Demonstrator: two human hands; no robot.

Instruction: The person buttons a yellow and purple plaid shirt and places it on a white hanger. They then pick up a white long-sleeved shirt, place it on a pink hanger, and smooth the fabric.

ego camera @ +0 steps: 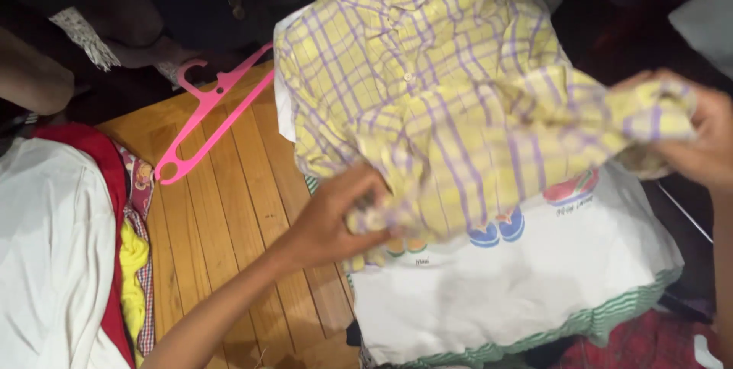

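A yellow shirt with purple checks [427, 86] is spread over a white printed garment [504, 277] on a wooden surface [229, 208]. My left hand [336, 220] grips the shirt's lower edge near the middle. My right hand [706, 140] at the right edge holds a bunched sleeve or corner of the same shirt, lifted and pulled sideways. The shirt's collar lies at the top of the view.
A pink plastic hanger [210, 113] lies on the wood to the left of the shirt. A pile of white, red and yellow clothes [69, 254] sits at the left. Green-striped fabric [611, 315] shows under the white garment. The surroundings are dark.
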